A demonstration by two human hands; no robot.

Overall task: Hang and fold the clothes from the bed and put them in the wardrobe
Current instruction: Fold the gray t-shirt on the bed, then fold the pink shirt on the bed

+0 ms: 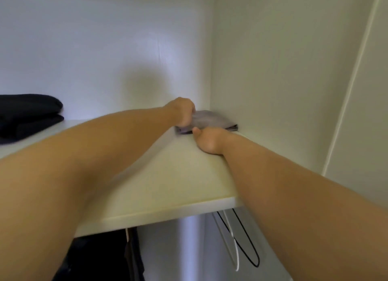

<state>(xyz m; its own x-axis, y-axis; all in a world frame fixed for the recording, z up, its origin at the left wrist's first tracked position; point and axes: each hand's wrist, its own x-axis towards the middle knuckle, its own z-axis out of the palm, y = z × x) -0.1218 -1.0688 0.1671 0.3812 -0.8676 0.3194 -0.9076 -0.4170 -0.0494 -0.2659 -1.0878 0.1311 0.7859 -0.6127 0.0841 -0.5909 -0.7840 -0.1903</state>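
Note:
A small folded grey garment (210, 121) lies in the back right corner of the white wardrobe shelf (163, 186). My left hand (182, 112) is at its left end, fingers curled down onto the cloth and gripping it. My right hand (207, 141) lies on the shelf at the garment's front edge, thumb touching the cloth; its fingers are hidden behind the palm. Both bare forearms reach over the shelf's front edge.
A stack of folded dark clothes (27, 117) sits at the shelf's far left. Below the shelf hang dark garments (109, 257) and black and white empty hangers (241, 243). The wardrobe's side wall (273, 81) stands close on the right.

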